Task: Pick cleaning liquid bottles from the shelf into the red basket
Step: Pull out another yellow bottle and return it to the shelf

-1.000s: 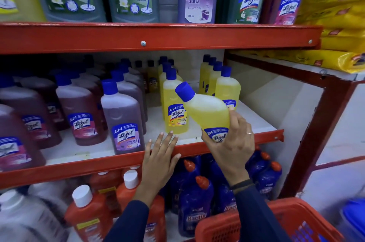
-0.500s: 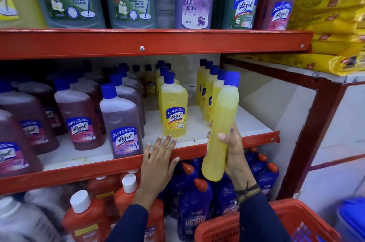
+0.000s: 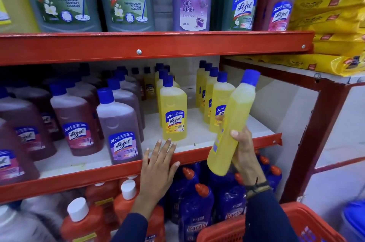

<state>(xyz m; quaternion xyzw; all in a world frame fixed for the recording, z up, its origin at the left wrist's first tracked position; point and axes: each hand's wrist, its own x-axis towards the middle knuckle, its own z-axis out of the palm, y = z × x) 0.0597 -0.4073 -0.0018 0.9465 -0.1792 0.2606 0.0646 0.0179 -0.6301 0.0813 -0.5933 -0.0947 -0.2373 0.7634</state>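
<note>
- Right now your right hand (image 3: 244, 148) is wrapped around the lower half of a tall yellow plastic cleaning bottle with a blue cap (image 3: 233, 121), fingers curled round its side, holding it clear of the shelf
- That bottle tilts with its cap up and to the right and its base down and to the left, in front of the red metal edge of the middle shelf (image 3: 118, 172)
- Your left hand (image 3: 158, 168) lies flat and spread on that red edge, fingers reaching onto the white board, gripping nothing
- Just beyond your left fingertips stands an upright yellow Lizol bottle (image 3: 173, 111), with a row of matching yellow bottles (image 3: 213, 99) behind the one you hold
- Purple and dark red Lizol bottles (image 3: 118, 125) fill the left part of the same shelf
- Your red plastic mesh basket (image 3: 300, 222) sits at the bottom right, below your right forearm and well under the held bottle
- Dark blue Bactin bottles with orange caps (image 3: 195, 202) stand on the shelf underneath
</note>
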